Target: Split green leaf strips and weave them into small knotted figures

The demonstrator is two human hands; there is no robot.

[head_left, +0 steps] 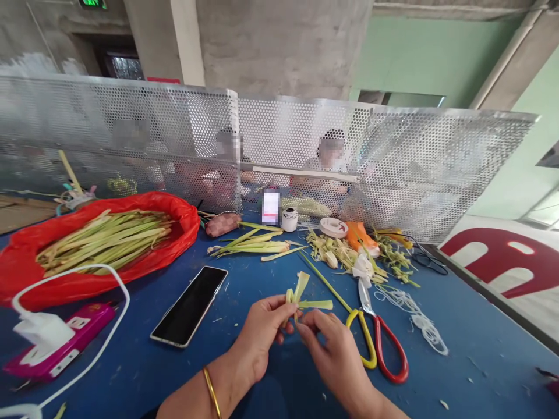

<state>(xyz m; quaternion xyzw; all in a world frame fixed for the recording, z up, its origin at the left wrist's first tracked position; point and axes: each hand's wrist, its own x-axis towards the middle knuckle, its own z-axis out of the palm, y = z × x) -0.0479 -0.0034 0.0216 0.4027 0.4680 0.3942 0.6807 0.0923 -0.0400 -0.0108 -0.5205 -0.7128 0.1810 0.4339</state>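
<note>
Between my hands, above the near part of the blue table, is a small folded piece of pale green leaf strips [301, 286]. My left hand [268, 323], with a gold bangle on its wrist, pinches the piece at its left side. The fingers of my right hand [328, 343] are closed at its lower end, on a thin strand of the leaf strip; their tips are partly hidden. One strip end points up and another sticks out to the right. Just right of my right hand lie scissors [369, 308] with one yellow and one red handle.
A red plastic bag [174, 203] of long leaf strips lies left, near a purple power strip [89, 326] with a white cable. A phone [190, 305], more leaves [257, 243], tape roll [333, 227], scraps [325, 247] and white string [430, 333] surround the hands. People sit behind a perforated metal screen [279, 134].
</note>
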